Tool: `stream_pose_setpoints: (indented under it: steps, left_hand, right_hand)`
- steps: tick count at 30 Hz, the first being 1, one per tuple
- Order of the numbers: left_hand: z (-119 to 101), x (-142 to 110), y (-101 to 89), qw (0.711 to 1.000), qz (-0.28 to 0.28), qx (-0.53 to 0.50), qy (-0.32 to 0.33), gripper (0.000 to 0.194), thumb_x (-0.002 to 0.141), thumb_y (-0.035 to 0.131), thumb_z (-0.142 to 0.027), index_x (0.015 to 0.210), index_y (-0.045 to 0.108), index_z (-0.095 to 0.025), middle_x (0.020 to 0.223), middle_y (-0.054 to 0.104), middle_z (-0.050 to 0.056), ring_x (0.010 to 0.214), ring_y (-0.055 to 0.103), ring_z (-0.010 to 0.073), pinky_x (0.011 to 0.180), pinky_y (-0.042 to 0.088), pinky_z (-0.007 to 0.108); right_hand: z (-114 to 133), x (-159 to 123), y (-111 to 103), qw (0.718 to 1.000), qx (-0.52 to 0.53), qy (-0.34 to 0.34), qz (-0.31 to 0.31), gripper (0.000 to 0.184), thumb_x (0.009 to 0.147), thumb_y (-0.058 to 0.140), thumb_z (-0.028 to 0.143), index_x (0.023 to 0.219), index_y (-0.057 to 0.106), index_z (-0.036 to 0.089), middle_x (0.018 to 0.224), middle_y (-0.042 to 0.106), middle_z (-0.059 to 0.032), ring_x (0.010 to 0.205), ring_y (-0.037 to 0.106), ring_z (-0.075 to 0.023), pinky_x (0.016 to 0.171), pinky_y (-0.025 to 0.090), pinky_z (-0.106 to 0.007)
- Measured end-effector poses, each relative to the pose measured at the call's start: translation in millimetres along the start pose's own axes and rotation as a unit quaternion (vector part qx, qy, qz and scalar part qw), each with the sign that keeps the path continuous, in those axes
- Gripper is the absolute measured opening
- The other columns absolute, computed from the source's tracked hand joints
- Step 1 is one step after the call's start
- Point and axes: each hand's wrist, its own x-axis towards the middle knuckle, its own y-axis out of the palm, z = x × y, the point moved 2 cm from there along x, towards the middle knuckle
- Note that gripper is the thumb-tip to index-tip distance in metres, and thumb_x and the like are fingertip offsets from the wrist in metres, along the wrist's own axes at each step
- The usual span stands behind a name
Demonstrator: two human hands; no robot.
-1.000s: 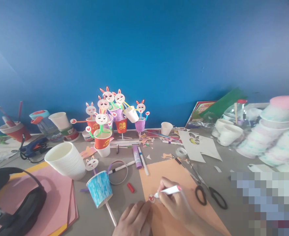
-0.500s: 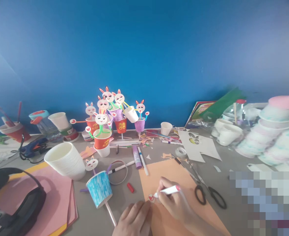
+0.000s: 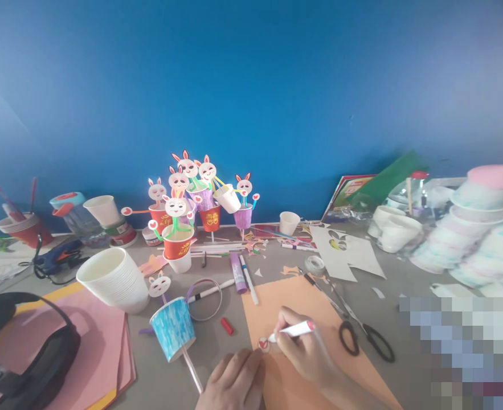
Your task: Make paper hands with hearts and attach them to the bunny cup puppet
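Note:
My right hand (image 3: 305, 347) grips a white marker (image 3: 293, 331) with a red end, its tip at a small round paper cutout (image 3: 264, 344). A red heart shape shows on the cutout, which lies on an orange paper sheet (image 3: 277, 296). My left hand (image 3: 236, 376) lies palm down at the sheet's left edge, fingers stretched out together, fingertips beside the cutout; whether they press on it I cannot tell. A red marker cap (image 3: 227, 326) rests on the desk. To the left leans a blue-painted paper cup (image 3: 173, 328) with a rabbit face (image 3: 159, 284) and a stick below.
Black-handled scissors (image 3: 364, 336) lie on the right of the orange sheet. Stacked white cups (image 3: 117, 279) and headphones (image 3: 58, 347) are at left. Several rabbit-face cup figures (image 3: 178, 239) stand at the back. A tape roll (image 3: 315, 263) and cut paper (image 3: 347, 256) lie behind the sheet.
The red in the heart looks slightly fuller, and the marker tip has shifted only a little. My left hand has stayed in place.

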Motion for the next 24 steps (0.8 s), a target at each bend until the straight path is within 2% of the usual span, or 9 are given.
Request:
stream_pose_setpoints:
  steps: [11,24]
  left_hand:
    - [-1.3,-5.0,3.6,1.0,0.009,-0.006,-0.025,0.038,0.103,0.033,-0.009,0.104,0.07,-0.016,0.105,0.078,0.002,0.094,0.068,0.0167,0.081,0.051,0.028]
    - [0.6,-1.4,0.6,1.0,0.007,0.001,-0.002,0.041,0.103,0.03,-0.009,0.103,0.07,-0.014,0.103,0.078,0.003,0.093,0.068,0.0163,0.08,0.051,0.027]
  right_hand:
    - [-0.4,1.7,0.2,1.0,-0.004,0.001,0.002,0.017,0.08,0.048,0.025,0.066,0.04,0.025,0.054,0.038,0.009,0.051,0.032,-0.0115,0.049,0.025,-0.025]
    - [-0.7,0.1,-0.3,1.0,0.01,0.006,0.001,0.016,0.08,0.047,0.024,0.066,0.038,0.025,0.053,0.036,0.0092,0.05,0.03,-0.0116,0.049,0.024,-0.025]
